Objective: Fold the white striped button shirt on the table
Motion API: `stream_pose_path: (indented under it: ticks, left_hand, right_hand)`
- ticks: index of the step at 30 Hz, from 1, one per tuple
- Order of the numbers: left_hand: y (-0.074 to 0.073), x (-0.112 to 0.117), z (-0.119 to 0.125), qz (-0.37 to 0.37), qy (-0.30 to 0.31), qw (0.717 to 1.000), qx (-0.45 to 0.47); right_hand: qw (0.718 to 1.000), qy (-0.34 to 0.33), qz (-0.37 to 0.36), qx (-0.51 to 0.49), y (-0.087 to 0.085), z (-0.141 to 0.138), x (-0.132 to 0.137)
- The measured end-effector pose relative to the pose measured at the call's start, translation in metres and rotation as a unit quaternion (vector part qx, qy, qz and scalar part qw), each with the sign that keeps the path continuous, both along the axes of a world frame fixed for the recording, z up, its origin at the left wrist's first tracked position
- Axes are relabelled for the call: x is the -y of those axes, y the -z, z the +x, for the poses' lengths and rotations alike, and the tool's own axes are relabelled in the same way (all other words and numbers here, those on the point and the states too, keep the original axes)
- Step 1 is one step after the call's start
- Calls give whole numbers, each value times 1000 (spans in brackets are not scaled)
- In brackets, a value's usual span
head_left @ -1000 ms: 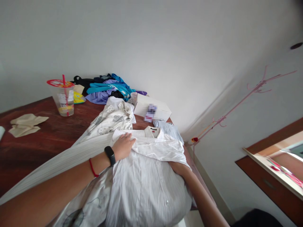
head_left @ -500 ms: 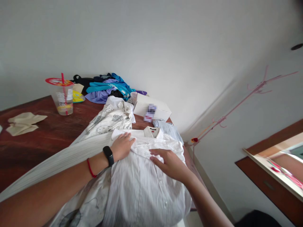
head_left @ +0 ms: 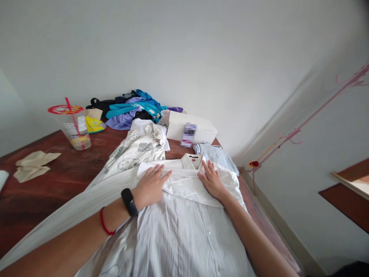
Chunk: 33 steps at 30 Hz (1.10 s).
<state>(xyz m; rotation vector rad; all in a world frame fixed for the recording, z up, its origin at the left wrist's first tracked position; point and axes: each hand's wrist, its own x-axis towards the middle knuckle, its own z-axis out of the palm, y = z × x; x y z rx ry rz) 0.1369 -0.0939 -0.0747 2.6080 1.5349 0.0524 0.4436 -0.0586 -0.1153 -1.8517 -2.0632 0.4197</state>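
Note:
A white striped button-up shirt (head_left: 184, 223) lies spread on the dark wooden table (head_left: 37, 200), its collar pointing away from me. One sleeve is folded across the chest; the other stretches out to the left. My left hand (head_left: 150, 186) rests on the shirt's left shoulder area, fingers spread. Just right of the collar, my right hand (head_left: 212, 179) lies flat on the folded sleeve, fingers extended. Neither hand grips the cloth. Beneath and to the left of the shirt is a white garment with grey printed figures (head_left: 141, 148).
A plastic cup with a red straw (head_left: 75, 129) stands at left beside a crumpled beige napkin (head_left: 36, 165). Against the wall lie a heap of blue and purple clothes (head_left: 135, 109) and a white box (head_left: 198, 123). Folded light-blue cloth (head_left: 217, 154) and a pink rack (head_left: 302, 125) are at right.
My right hand has moved up and come down flat beside the collar. My left hand stays on the shirt, its fingers spread a little wider. The camera view has shifted.

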Motion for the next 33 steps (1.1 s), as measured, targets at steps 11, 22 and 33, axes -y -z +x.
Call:
stream_pose_path:
  ticks: [11, 22, 33]
  left_hand:
    - [-20, -4, -8, -97, 70, 992, 49]
    - [-18, -11, 1, -35, 192, 975, 102]
    - [-23, -6, 5, -71, 186, 976, 86]
  right_hand:
    - [999, -32, -21, -27, -7, 9, -1]
    - [998, -43, -10, -41, -7, 12, -1]
    - [998, -49, 4, -42, -2, 15, -3]
